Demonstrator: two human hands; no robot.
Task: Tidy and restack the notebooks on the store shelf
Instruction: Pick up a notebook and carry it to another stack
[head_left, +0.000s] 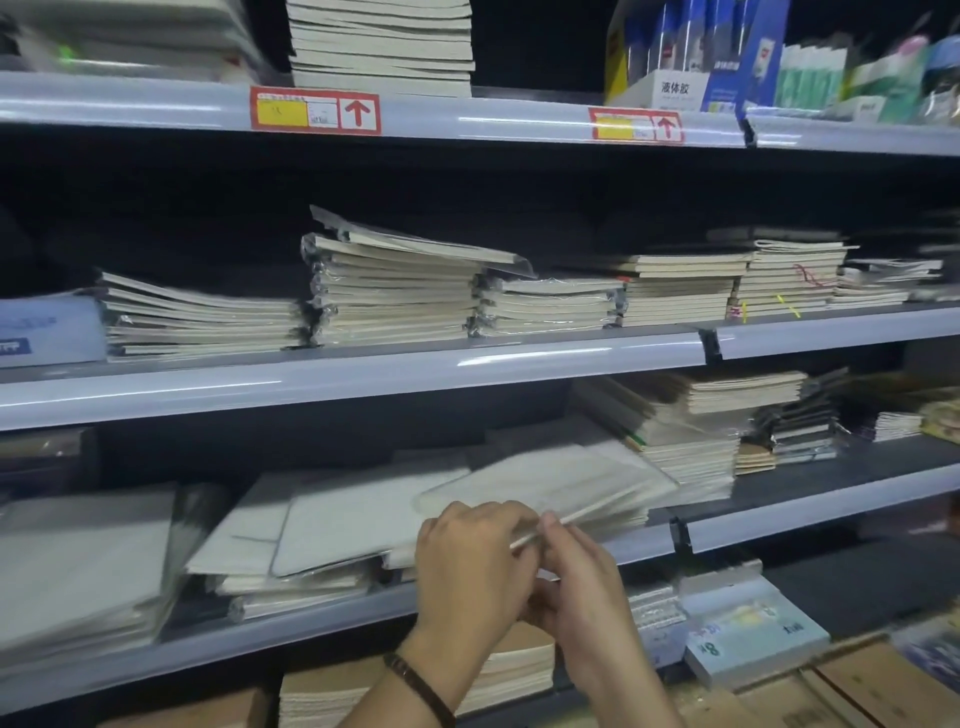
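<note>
Head view: both hands, left hand and right hand, fingers curled, pinching one wrapped notebook

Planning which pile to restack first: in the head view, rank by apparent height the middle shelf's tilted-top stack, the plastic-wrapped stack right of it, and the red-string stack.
1. Tilted-top stack
2. Red-string stack, farther away, so unsure
3. Plastic-wrapped stack

The notebooks show cream page edges under clear glossy wrap. The shelf edges are pale grey-blue. Price labels are red-framed with yellow and a red arrow. The bracelet is dark brown.
</note>
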